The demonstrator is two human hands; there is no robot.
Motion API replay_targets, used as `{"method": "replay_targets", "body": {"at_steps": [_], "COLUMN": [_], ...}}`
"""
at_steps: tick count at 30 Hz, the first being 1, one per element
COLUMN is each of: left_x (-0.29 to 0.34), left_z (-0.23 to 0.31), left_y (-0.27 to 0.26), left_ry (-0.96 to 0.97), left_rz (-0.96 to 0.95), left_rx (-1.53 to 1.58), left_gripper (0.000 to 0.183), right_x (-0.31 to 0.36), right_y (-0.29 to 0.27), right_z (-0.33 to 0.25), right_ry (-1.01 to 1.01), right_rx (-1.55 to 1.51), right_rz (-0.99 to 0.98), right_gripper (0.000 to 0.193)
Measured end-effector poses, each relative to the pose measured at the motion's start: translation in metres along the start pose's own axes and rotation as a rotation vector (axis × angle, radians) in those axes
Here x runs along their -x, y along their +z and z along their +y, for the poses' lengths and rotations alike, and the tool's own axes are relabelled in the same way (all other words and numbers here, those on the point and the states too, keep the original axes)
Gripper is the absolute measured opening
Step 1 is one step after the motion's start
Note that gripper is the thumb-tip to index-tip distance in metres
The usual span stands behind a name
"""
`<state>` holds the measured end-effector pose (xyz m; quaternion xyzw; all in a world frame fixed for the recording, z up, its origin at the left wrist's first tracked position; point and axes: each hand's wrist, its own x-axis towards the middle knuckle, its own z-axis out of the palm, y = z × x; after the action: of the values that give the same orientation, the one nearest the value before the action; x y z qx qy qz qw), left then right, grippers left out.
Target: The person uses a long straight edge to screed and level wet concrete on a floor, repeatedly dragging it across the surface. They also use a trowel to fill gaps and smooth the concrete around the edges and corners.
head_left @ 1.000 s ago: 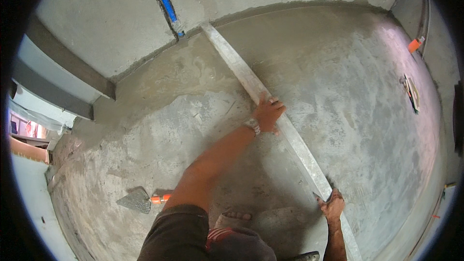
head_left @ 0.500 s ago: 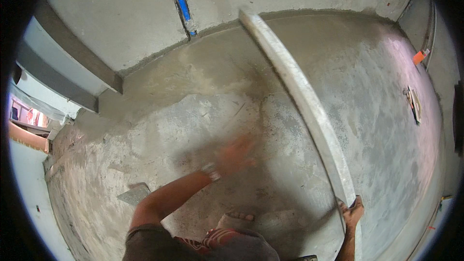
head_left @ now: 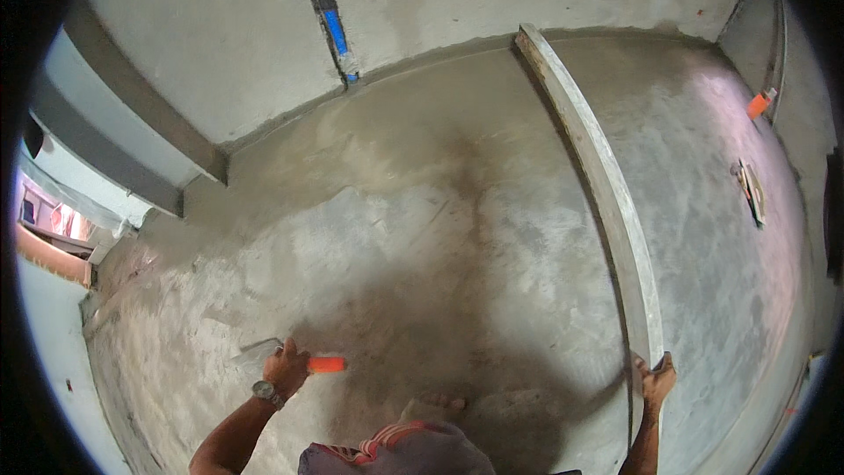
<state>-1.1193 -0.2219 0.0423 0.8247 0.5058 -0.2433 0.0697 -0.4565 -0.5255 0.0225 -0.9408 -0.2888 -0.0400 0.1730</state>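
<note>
Two hands grip: left hand [head_left: 286,369] closes on the trowel [head_left: 290,359], blade half-hidden; right hand [head_left: 657,381] clasps the straightedge [head_left: 607,193].

My left hand [head_left: 286,368] hides most of the trowel [head_left: 264,354]; its blade looks blurred. Both forearms cut off at lower edge.

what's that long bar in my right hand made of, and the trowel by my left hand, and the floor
Bar: looks like metal, probably aluminium; straight, pale grey, dull, smeared with cement.
Trowel: flat grey blade, likely steel, though blurred; its handle is glossy bright orange, probably plastic.
Floor: cement screed, matte grey, with darker patches that look damp and faint drag marks.
The right hand grips the bar's near end; the left hand is on the trowel.
</note>
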Motion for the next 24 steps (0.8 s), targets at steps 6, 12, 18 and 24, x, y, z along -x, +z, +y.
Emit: {"method": "replay_targets", "body": {"at_steps": [6,12,18,24], "left_x": [-0.005,-0.051,-0.065,-0.104], "left_z": [0.035,0.079,0.121,0.154], "left_y": [-0.097,-0.129,-0.139,-0.125], "left_ry": [0.040,0.249,0.277,0.158], "left_rz": [0.400,0.287,-0.351,-0.153], "left_rx": [0.299,1.467,2.171,1.485], "left_gripper": [0.034,0.033,0.020,0.026], "right_x": [-0.001,-0.001,0.002,0.001], "right_y": [0.003,-0.001,0.004,0.016], "right_z": [0.010,-0.001,0.010,0.016], "right_ry": [0.013,0.064,0.091,0.023], "right_rx": [0.066,0.064,0.026,0.016], "right_rz": [-0.036,-0.068,-0.059,-0.021], "right_gripper": [0.048,0.050,0.051,0.051]}}
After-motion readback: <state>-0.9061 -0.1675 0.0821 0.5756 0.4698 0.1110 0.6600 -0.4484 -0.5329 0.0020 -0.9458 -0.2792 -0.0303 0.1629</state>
